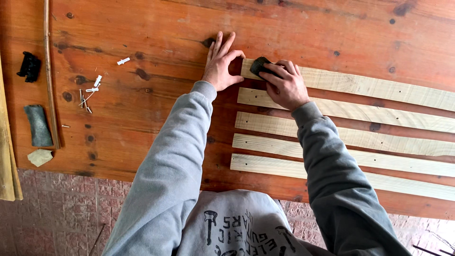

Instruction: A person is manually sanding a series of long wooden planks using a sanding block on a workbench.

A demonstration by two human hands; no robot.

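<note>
Several pale wooden slats lie side by side on a reddish wooden board point(142, 38). My right hand point(284, 84) grips a small dark sanding block point(259, 64) and presses it on the left end of the top slat point(369, 85). Just left of that slat's end, my left hand point(219, 64) rests flat on the board with its fingers spread, the thumb touching the slat end. The other slats point(360, 137) lie nearer to me, with small holes along them. Grey sleeves cover both arms.
At the left lie loose nails and white plastic plugs point(90, 92), a black object point(29, 66), a thin curved stick point(50, 71), a dark grey folded piece point(38, 125) and a pale scrap point(40, 157). A pale plank point(5, 161) runs along the left edge. Brick paving point(61, 213) lies below the board.
</note>
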